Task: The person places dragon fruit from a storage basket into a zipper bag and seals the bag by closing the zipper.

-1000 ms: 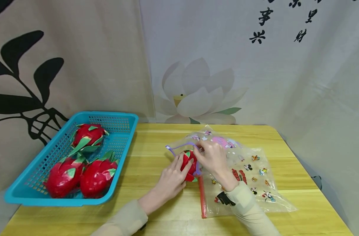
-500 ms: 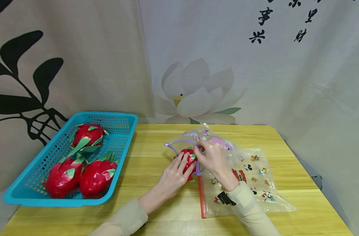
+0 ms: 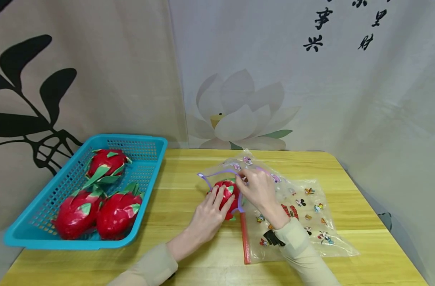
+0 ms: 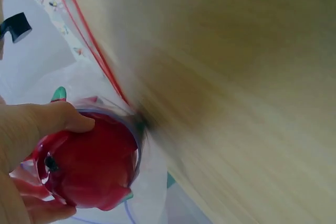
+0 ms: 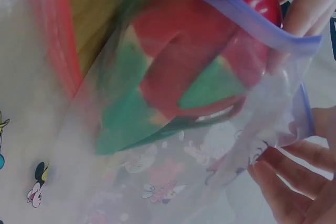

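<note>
My left hand point(image 3: 208, 214) holds a red dragon fruit point(image 3: 234, 190) with green scales, gripping it from the near left. In the left wrist view, the thumb lies along the top of the dragon fruit point(image 4: 97, 161) and fingers reach beneath it. Around the fruit runs the purple zip rim of a clear printed plastic bag point(image 3: 247, 159). The fruit's leafy end lies inside this bag point(image 5: 157, 182), seen through the plastic in the right wrist view; its other end sticks out. At the bag's mouth my right hand point(image 3: 259, 190) pinches the rim between thumb and fingers.
A second clear bag point(image 3: 312, 222) with cartoon prints and a red zip edge lies flat beneath the right forearm. On the left stands a blue basket point(image 3: 156, 171) with three dragon fruits point(image 3: 119, 216). A printed curtain point(image 3: 239, 59) hangs behind the wooden table point(image 3: 189, 270).
The left hand's fingers and the dragon fruit have shifted slightly within the bag's mouth. The purple rim has spread a little to the left. My right hand has stayed almost in place.
</note>
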### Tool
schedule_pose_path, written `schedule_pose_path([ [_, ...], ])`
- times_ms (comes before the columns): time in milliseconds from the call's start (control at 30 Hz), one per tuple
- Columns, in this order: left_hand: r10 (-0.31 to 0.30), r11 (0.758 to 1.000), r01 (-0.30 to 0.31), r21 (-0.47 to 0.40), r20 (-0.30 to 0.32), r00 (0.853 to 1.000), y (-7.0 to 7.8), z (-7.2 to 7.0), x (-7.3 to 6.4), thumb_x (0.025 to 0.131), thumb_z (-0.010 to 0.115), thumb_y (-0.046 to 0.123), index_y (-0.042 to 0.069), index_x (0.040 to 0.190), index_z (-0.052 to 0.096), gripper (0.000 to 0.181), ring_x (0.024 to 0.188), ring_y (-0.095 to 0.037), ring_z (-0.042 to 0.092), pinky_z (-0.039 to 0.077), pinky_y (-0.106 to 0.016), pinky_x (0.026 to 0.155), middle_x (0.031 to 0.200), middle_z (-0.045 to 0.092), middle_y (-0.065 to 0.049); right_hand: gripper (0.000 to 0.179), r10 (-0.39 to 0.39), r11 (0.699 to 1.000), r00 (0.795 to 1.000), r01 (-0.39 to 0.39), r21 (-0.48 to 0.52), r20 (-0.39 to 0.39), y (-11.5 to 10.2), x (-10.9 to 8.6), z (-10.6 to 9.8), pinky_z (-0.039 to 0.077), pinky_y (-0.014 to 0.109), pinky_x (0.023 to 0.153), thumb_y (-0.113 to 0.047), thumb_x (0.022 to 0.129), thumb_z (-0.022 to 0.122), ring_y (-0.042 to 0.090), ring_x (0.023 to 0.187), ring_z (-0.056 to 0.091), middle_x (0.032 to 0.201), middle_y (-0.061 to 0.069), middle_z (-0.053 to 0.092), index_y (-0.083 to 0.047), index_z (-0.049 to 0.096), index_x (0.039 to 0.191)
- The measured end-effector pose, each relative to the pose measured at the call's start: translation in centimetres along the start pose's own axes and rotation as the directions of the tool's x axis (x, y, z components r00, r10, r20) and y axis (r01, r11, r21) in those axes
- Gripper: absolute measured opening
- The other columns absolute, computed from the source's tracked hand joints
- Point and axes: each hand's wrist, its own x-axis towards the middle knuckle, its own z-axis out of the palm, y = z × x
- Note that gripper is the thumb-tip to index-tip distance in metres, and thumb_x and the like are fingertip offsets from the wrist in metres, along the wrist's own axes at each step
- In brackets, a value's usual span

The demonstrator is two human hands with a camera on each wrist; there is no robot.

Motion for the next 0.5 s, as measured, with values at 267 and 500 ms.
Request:
schedule_pose_path([
  [267, 0.086, 0.994, -0.087, 0.067, 0.012, 0.996, 0.34, -0.23, -0.17, 0.064, 0.083, 0.024, 0.013, 0.120, 0.062, 0.061, 0.115, -0.033, 0.057, 0.057, -0.036, 0.086, 0.127, 0.057, -0.020, 0.006, -0.008, 0.999, 1.000, 0.009, -0.039, 0.030, -0.18, 0.05, -0.10, 0.029, 0.015, 0.040, -0.012, 0.079, 0.070, 0.009, 0.044, 0.048, 0.060, 0.003, 0.066, -0.008, 0.070, 0.074],
  [500, 0.059, 0.996, -0.058, 0.067, -0.011, 0.998, 0.44, -0.31, -0.11, 0.064, 0.083, 0.022, 0.013, 0.121, 0.064, 0.060, 0.114, -0.034, 0.059, 0.057, -0.035, 0.084, 0.126, 0.058, -0.021, 0.007, -0.017, 0.998, 1.000, 0.018, -0.062, 0.014, 0.03, 0.05, -0.02, 0.032, 0.017, 0.041, -0.011, 0.079, 0.070, 0.011, 0.045, 0.050, 0.060, 0.004, 0.066, -0.007, 0.070, 0.074],
])
